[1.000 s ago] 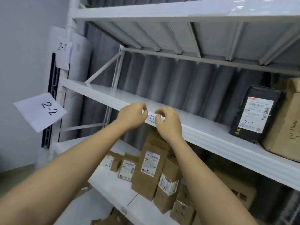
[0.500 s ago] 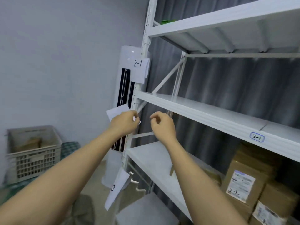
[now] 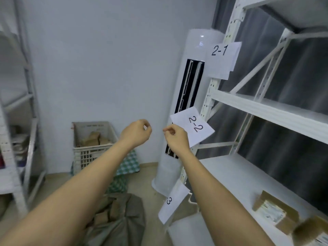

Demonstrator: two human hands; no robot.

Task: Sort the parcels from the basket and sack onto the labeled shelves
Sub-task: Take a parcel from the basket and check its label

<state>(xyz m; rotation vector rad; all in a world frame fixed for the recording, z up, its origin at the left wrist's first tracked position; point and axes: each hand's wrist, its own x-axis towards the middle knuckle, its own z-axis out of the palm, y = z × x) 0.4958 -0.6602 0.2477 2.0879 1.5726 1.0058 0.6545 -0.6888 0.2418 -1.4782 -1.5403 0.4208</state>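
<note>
My left hand (image 3: 135,133) and my right hand (image 3: 174,137) hang in mid-air side by side, fingers curled with thumb against fingertips; I see no parcel in either. A white plastic basket (image 3: 92,153) with brown parcels (image 3: 94,139) stands on the floor by the far wall. Below my arms a grey-green sack (image 3: 124,222) lies open, holding more brown parcels (image 3: 104,215). The white shelf rack (image 3: 266,110) on the right bears paper labels "2-1" (image 3: 221,59), "2-2" (image 3: 193,128) and "3" (image 3: 173,201).
A white tower air conditioner (image 3: 188,103) stands between the wall and the rack. Labelled brown parcels (image 3: 273,212) lie on the lower right shelf. A second white rack (image 3: 28,103) stands at the left. A green checked cloth (image 3: 127,166) lies under the basket.
My view has swung left from the shelf front toward the basket and sack. Both hands have come off the shelf edge, where they pressed a small "2-1" sticker, and now hang free.
</note>
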